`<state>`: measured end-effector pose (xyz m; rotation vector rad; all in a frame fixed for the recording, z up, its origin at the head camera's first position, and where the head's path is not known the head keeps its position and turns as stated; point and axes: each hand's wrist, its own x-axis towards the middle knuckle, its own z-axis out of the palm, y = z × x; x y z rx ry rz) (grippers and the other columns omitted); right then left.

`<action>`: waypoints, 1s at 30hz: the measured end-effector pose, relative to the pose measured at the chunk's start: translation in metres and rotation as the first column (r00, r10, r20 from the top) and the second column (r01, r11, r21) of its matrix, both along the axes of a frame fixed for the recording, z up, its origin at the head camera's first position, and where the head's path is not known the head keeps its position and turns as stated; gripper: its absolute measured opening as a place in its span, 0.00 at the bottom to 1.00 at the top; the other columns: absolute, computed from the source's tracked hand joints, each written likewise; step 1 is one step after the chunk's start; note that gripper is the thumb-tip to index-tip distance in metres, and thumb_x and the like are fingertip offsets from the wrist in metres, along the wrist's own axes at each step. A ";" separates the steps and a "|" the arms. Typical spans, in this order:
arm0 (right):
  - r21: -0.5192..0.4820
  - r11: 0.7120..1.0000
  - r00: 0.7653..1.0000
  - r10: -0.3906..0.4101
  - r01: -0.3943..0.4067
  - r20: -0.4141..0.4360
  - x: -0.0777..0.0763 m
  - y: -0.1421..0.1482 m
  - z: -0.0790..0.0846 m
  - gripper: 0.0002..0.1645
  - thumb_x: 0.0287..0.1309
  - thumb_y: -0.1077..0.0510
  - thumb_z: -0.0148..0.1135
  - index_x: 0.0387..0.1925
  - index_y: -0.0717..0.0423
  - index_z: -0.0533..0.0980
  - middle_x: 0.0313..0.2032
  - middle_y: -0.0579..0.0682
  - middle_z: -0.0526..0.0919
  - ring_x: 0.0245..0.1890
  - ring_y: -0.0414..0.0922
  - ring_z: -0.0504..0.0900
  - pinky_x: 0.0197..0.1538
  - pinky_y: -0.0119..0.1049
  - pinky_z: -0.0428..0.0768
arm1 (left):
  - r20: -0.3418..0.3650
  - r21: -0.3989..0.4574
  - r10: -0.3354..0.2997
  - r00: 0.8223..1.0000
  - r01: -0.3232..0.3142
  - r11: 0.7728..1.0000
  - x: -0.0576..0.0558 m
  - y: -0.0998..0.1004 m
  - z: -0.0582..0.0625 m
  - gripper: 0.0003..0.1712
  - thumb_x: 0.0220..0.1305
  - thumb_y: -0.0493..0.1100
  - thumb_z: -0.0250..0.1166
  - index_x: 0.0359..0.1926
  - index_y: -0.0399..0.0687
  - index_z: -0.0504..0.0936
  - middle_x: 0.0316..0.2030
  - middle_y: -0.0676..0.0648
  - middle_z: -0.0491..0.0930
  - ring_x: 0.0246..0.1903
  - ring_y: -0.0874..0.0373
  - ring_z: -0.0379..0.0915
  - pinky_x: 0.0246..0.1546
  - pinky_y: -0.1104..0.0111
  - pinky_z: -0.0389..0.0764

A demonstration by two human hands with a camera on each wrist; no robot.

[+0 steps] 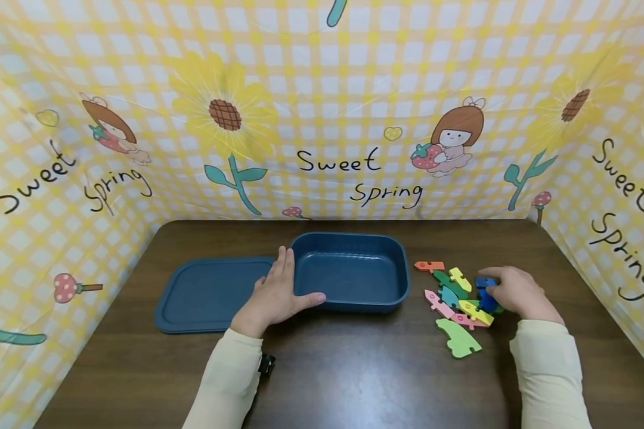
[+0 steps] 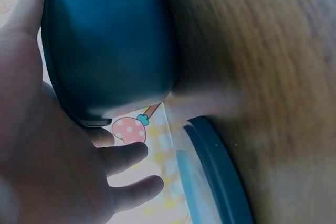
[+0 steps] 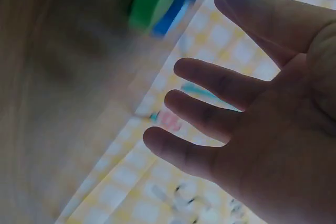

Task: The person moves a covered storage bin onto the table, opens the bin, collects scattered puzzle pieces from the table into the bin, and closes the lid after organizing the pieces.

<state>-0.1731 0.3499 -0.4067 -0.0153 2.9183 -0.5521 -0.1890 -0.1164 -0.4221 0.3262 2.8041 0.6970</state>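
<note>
My left hand (image 1: 273, 295) rests against the left end of a dark blue rectangular box (image 1: 349, 307), its fingers extended along the side and the thumb at the front rim. In the left wrist view, the box wall (image 2: 110, 35) is beside the palm. On the right, my right hand (image 1: 517, 290) hovers over blue puzzle pieces (image 1: 485, 298) at the edge of a colourful pile. The right wrist view has the thumb and index fingertips close together, apart from a green piece (image 3: 152, 1) and a blue piece; the other fingers are loosely extended.
A flat dark blue lid (image 1: 209, 298) lies left of the box. The pile includes an orange piece (image 1: 429, 266), a pink piece (image 1: 438, 304), a yellow piece (image 1: 460, 279) and a larger light green piece (image 1: 458, 339). Checked cloth (image 1: 322, 119) surrounds the wooden table (image 1: 354, 369).
</note>
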 end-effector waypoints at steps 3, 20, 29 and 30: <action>-0.019 1.000 1.000 -0.012 0.013 0.025 0.006 0.018 -0.001 0.25 0.66 0.62 0.59 0.62 0.69 0.74 0.56 0.77 0.74 0.52 0.74 0.72 0.50 0.70 0.71 | 0.004 -0.001 -0.001 1.000 0.001 1.000 0.001 -0.001 0.002 0.73 0.57 0.78 0.62 0.80 0.43 0.29 0.79 0.44 0.23 0.77 0.41 0.32 0.69 0.36 0.42; -0.064 0.997 0.995 -0.027 0.034 0.098 0.008 0.038 -0.009 0.29 0.69 0.57 0.60 0.66 0.67 0.71 0.60 0.80 0.69 0.59 0.79 0.65 0.56 0.73 0.66 | 0.000 0.008 -0.017 1.000 0.017 1.000 0.001 0.000 0.004 0.74 0.57 0.79 0.61 0.80 0.42 0.29 0.79 0.44 0.23 0.77 0.41 0.31 0.69 0.35 0.41; -0.030 0.999 0.999 -0.022 0.023 0.048 0.003 0.031 -0.015 0.32 0.66 0.59 0.61 0.67 0.70 0.68 0.60 0.82 0.67 0.59 0.79 0.65 0.56 0.73 0.66 | 0.000 0.009 -0.014 1.000 0.014 1.000 0.001 0.000 0.005 0.73 0.58 0.78 0.62 0.80 0.42 0.29 0.79 0.43 0.23 0.77 0.40 0.31 0.69 0.34 0.41; -0.026 0.999 0.999 -0.019 0.020 0.044 0.002 0.030 -0.015 0.32 0.65 0.60 0.62 0.67 0.70 0.68 0.60 0.82 0.67 0.58 0.79 0.66 0.56 0.73 0.66 | 0.001 0.012 -0.014 1.000 0.013 1.000 0.001 0.000 0.005 0.72 0.58 0.77 0.62 0.80 0.42 0.29 0.79 0.43 0.23 0.77 0.40 0.31 0.69 0.34 0.41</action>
